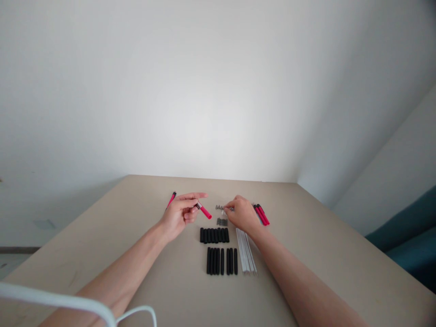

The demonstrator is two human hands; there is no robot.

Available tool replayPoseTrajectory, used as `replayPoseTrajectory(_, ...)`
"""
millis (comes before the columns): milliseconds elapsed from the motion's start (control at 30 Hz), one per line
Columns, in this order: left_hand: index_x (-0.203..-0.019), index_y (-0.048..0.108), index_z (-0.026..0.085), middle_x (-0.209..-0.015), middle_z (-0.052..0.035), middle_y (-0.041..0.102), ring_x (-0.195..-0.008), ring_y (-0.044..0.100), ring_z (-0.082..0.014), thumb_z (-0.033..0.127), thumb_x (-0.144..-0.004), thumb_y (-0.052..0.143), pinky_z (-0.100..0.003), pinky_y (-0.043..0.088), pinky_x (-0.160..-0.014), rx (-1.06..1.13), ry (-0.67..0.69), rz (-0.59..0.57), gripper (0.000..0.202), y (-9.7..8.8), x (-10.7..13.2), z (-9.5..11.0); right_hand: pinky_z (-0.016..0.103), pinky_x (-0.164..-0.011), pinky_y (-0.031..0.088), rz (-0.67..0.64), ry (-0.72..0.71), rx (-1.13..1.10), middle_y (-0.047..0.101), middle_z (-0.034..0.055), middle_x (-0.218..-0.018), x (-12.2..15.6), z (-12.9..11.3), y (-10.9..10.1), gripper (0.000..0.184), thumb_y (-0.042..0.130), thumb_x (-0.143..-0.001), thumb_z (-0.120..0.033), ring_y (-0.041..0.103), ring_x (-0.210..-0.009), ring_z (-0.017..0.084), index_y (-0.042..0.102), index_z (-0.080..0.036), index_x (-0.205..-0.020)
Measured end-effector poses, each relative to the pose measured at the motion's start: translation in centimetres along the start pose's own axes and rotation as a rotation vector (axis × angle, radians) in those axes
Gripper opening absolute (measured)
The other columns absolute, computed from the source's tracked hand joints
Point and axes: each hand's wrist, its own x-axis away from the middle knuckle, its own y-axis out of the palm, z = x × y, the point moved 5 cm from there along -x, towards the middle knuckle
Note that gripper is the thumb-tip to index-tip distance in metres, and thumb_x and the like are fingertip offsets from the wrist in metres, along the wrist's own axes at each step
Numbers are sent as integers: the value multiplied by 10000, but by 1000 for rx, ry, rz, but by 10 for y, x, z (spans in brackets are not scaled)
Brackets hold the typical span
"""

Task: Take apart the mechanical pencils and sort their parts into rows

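Desk (306, 254): beige top, set against a white wall, carrying sorted pen parts near its far middle. Left hand (179, 213): forearm reaching in from the near left edge, palm turned inward, index finger stretched flat toward the right, thumb and other fingers closed on a red pen barrel (204, 211) that slants down to the right, clear of the desk top. Right hand (242, 213): forearm entering from the near right edge, back of the hand upward, fingertips pinched together over a cluster of small grey springs (220, 207) toward the far edge; whether a spring is actually between the fingers cannot be told. Second small grey cluster (222, 222): lying just nearer, between the two hands. Black caps, far row (214, 235): short pieces side by side, in front of the hands. Black barrels, near row (221, 261): longer pieces, parallel, toward the near edge. White refills (247, 252): thin sticks in a bundle, touching the right wrist side, just right of the black rows. Red pens (261, 214): several lying together right of the right hand. Single red pen (171, 199): lying left of the left hand, toward the far edge. White curved frame (68, 302): at the near left corner of the view.
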Motion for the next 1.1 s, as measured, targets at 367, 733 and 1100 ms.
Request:
replayPoseTrajectory(367, -999, 665, 87, -501, 49, 428, -403, 249, -29, 201, -658, 661, -217, 130, -429, 19, 6, -5, 360, -1, -1, 0, 284, -709, 436, -21, -2, 19, 658, 81, -810, 0, 0, 2, 172, 587, -738, -232, 604, -734, 188, 756, -214, -764)
replayPoseTrajectory(733, -1000, 665, 89, -502, 52, 424, -399, 241, -30, 200, -663, 659, -220, 128, -426, 25, 14, 2, 355, -1, -1, 1, 273, -688, 429, -26, 3, 16, 647, 70, -805, 1, -4, 2, 150, 613, -754, -270, 603, -735, 182, 753, -223, -781)
replayPoseTrajectory(1100, -896, 654, 115, -511, 47, 444, -389, 247, -18, 244, -691, 651, -209, 103, -424, -170, 23, 26, 242, 0, -1, -2, 246, -640, 394, 133, -23, -254, 645, 29, -687, 3, -12, -17, 231, 544, -808, -313, 565, -654, 140, 716, -183, -726)
